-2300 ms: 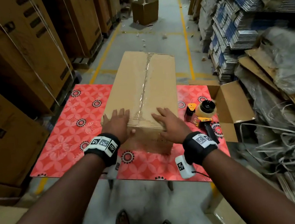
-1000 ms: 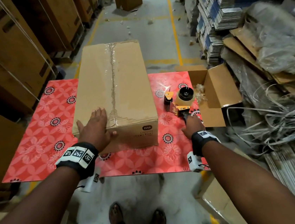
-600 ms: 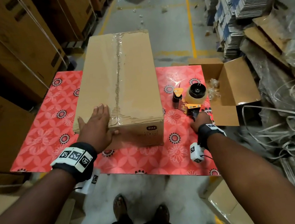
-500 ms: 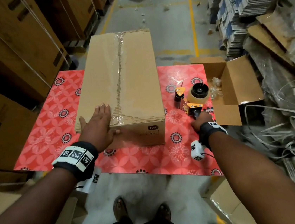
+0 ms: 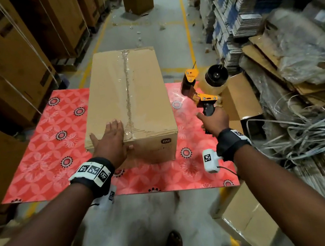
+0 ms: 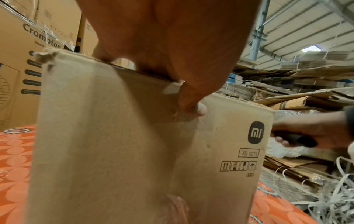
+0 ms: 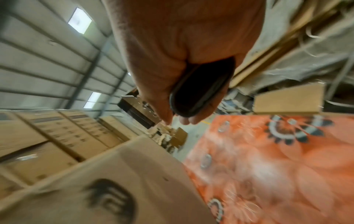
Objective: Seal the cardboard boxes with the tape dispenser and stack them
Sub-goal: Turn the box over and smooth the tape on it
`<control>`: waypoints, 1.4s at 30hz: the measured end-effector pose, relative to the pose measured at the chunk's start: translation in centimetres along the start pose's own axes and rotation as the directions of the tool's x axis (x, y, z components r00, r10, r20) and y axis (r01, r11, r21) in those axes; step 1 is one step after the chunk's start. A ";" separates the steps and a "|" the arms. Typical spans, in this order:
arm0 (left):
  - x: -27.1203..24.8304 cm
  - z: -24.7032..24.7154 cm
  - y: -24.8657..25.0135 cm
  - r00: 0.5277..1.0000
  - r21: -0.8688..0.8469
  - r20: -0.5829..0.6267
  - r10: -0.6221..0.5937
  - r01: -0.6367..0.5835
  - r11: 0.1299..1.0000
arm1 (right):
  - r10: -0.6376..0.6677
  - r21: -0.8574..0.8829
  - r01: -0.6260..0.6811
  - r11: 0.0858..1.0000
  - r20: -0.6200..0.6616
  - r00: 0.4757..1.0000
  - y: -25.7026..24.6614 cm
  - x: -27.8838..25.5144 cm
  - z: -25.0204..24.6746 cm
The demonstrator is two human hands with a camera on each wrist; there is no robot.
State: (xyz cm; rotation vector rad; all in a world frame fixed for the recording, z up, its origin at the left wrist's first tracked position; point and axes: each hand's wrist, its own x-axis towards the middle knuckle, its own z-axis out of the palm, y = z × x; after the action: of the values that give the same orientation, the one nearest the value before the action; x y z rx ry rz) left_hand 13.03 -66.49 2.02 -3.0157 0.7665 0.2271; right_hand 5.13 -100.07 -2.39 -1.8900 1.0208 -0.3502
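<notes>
Tape dispenser (image 5: pixel 204 89) lifted off table in right hand (image 5: pixel 215 121), beside box (image 5: pixel 128 98).

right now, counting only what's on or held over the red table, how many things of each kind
cardboard box: 1, taped shut, left hand resting on its near end
tape dispenser: 1, right hand gripping its handle, lifted off the red table
total: 2
</notes>
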 end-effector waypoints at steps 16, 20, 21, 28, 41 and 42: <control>-3.3 -2.9 -6.0 0.992 -0.961 -0.098 -0.077 -0.074 0.268 | -0.398 -0.024 0.405 0.914 0.143 0.906 -7.8 -15.1 2.3; -4.7 -2.8 -7.2 0.838 -0.823 0.493 0.234 0.536 -0.188 | -0.510 -0.066 0.528 0.847 0.186 0.840 -9.3 -17.2 4.5; -5.0 -2.6 -7.5 0.793 -0.767 0.523 0.313 0.598 -0.231 | -0.533 -0.074 0.554 0.829 0.198 0.823 -9.7 -17.7 5.0; -7.6 -3.2 -9.2 0.835 -0.548 0.427 0.346 0.544 -0.636 | -0.595 -0.060 0.624 0.779 0.242 0.766 -11.5 -19.9 7.7; -9.4 -1.5 -14.0 0.859 -0.572 0.424 0.287 0.499 -0.650 | -0.637 -0.054 0.667 0.743 0.248 0.730 -12.2 -22.9 9.7; -9.5 -1.4 -13.9 0.861 -0.595 0.431 0.269 0.496 -0.633 | -0.640 -0.060 0.672 0.738 0.253 0.726 -12.3 -22.8 9.8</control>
State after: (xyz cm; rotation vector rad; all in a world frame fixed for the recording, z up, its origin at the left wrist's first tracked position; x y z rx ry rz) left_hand 11.63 -49.87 4.59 -3.1828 -1.0071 3.6853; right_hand 3.26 -73.88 6.51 -2.3358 0.1864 -0.4684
